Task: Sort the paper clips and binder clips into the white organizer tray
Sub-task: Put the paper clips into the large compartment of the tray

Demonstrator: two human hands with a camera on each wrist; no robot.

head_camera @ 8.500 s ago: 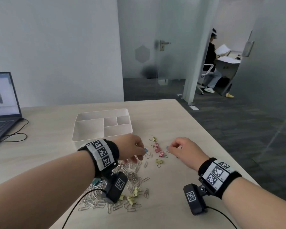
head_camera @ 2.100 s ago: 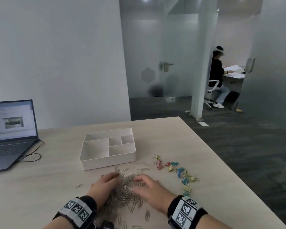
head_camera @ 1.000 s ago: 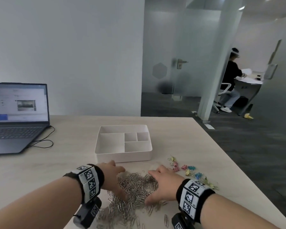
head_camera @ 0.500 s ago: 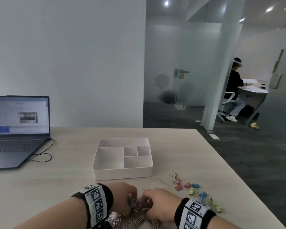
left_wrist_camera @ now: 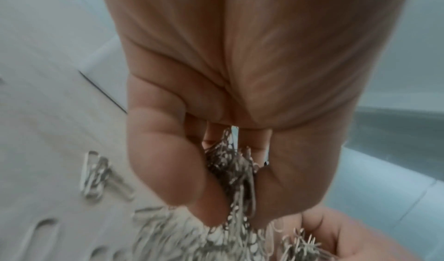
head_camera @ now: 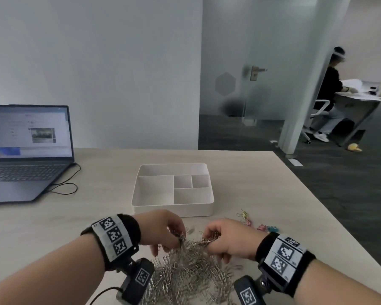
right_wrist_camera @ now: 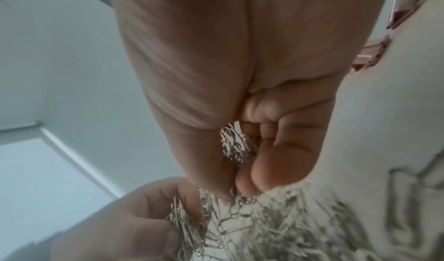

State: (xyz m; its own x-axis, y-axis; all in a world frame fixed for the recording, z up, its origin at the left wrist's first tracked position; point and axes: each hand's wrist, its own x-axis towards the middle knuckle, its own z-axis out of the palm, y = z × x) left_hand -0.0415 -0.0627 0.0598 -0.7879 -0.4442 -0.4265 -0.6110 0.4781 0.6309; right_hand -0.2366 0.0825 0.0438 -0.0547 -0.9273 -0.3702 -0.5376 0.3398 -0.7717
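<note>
left hand (left_wrist_camera: 240, 94) | fingers (left_wrist_camera: 173, 170) clutch paper clips (left_wrist_camera: 235, 174) | more paper clips below on table (left_wrist_camera: 43, 113)

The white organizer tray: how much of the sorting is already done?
Done: nothing; the white organizer tray shows only bare compartments. In hand: the left hand and right hand each grip paper clips from the pile. Left: that pile and the binder clips, beside it on the table.

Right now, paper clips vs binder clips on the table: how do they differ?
The paper clips are silver wire in one big tangled heap; the binder clips are coloured, few, loosely strewn to the heap's right. The left hand and the right hand each grip a bunch of paper clips; no hand touches the binder clips. Both lie outside the white organizer tray.
</note>
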